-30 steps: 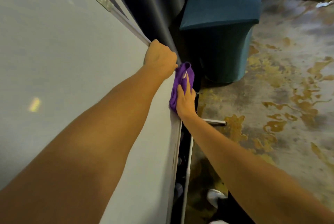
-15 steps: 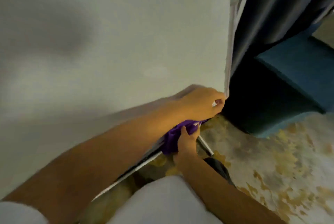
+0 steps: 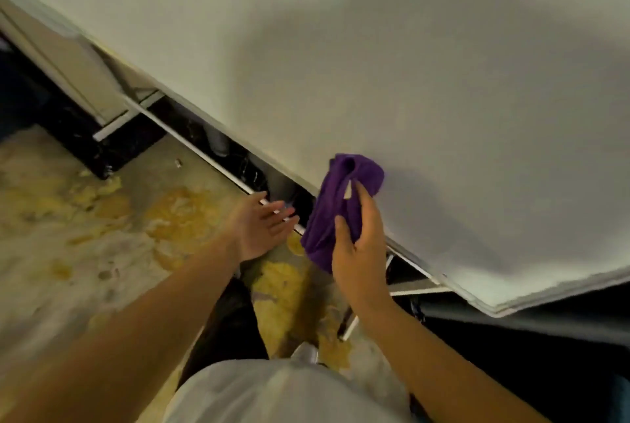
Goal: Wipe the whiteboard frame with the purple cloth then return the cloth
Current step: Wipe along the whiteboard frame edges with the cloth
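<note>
Purple cloth [image 3: 344, 204], one, right hand [image 3: 358, 252] gripping

Dim, warm light and a soft, tilted wide-angle view.

My view is soft all over, with motion blur heaviest on my left hand [image 3: 260, 230], whose fingers [image 3: 278, 214] smear at the tips, and on the floor [image 3: 68, 218] at the left edge. The light is low and yellowish, and the whiteboard [image 3: 409, 64] reads grey-green rather than white. Broad, soft-edged shadows lie across the board, one beside the purple cloth [image 3: 335, 204] and my right hand [image 3: 358, 259]. The gap under the board's lower frame [image 3: 453, 286] falls nearly to black, as does the bottom right corner. Straight edges run steeply slanted and bend slightly toward the corners. My forearms loom large and unsharp at the bottom.
</note>
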Tool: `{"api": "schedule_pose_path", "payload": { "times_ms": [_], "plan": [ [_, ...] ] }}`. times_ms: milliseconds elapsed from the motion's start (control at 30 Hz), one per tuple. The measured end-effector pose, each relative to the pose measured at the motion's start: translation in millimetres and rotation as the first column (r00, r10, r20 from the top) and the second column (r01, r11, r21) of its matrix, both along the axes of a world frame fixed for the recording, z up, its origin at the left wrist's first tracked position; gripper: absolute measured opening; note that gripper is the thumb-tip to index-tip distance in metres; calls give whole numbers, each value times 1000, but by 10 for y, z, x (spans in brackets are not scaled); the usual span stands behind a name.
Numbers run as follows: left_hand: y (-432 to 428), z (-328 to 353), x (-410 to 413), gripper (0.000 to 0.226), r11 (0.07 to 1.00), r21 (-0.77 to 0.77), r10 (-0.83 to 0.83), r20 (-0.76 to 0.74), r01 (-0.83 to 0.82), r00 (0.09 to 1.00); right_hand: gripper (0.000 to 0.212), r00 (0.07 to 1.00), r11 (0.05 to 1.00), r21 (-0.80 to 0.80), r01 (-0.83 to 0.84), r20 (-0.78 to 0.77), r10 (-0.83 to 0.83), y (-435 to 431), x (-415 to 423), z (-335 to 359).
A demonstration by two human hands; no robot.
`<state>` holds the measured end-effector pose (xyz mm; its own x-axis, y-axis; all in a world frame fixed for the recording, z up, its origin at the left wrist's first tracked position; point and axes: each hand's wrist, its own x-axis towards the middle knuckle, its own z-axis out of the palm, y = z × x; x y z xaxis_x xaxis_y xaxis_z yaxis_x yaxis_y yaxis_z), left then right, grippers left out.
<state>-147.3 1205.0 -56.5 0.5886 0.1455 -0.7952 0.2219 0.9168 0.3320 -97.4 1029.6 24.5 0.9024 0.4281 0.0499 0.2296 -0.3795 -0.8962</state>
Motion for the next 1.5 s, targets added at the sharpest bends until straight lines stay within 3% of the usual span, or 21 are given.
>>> {"api": "schedule_pose_path", "payload": {
  "times_ms": [33,100,200,267,333,367,433,500,633,733,867,933,1067,1133,1200,1300,1367,1433,1500],
  "plan": [
    [37,-60,60,43,992,-76,99,28,-97,995,49,965,977,-83,-194,161,205,110,80,148],
    [139,-148,225,55,963,-148,235,66,-224,970,51,735,821,-398,-409,389,555,349,293,417],
    [254,-205,464,74,939,-253,288,209,-233,934,59,292,557,-791,-253,486,824,705,625,682],
    [367,-240,597,88,924,-340,297,346,-176,890,56,90,307,-949,-68,301,950,987,784,701],
    [422,-276,758,93,896,-416,329,392,-154,859,56,-3,-49,-980,192,-50,999,1156,913,578],
    [453,-307,830,92,889,-434,327,377,-146,867,56,-50,-166,-940,297,-189,981,1230,967,474],
    [505,-372,888,89,886,-444,298,322,-135,898,59,-107,-316,-858,404,-388,916,1352,950,328],
    [526,-459,850,88,895,-436,260,335,-95,906,62,-173,-389,-781,488,-523,834,1382,884,200],
    [698,-601,800,78,914,-400,235,388,-67,891,62,-264,-428,-644,634,-700,663,1448,942,170],
    [708,-631,747,81,862,-487,370,416,-140,831,61,-399,-379,-666,642,-713,577,1820,1051,355],
    [488,-704,791,89,778,-587,547,457,-224,702,66,-542,16,-814,581,-372,754,3152,1113,474],
    [466,-707,828,97,752,-606,580,419,-260,699,76,-541,106,-811,576,-281,793,3571,1018,480],
    [533,-668,839,104,780,-534,559,360,-327,747,79,-554,-115,-767,632,-550,624,3057,974,82],
    [495,-604,909,102,750,-546,607,343,-374,717,79,-533,-218,-770,600,-587,610,2853,1023,-11],
    [428,-524,981,98,718,-557,643,302,-418,703,81,-539,-192,-801,567,-537,649,3149,1024,40],
    [396,-539,1000,97,682,-571,671,240,-457,701,89,-517,54,-801,596,-331,790,3957,1049,312],
    [432,-574,981,98,689,-557,667,239,-463,705,92,-444,98,-778,621,-245,862,4252,1052,482],
    [458,-575,1010,97,696,-555,651,218,-456,727,86,-419,10,-775,632,-331,845,4073,988,438],
    [437,-566,1032,87,679,-562,665,200,-472,720,75,-460,-160,-788,595,-496,737,3554,994,226]
  ]
}}
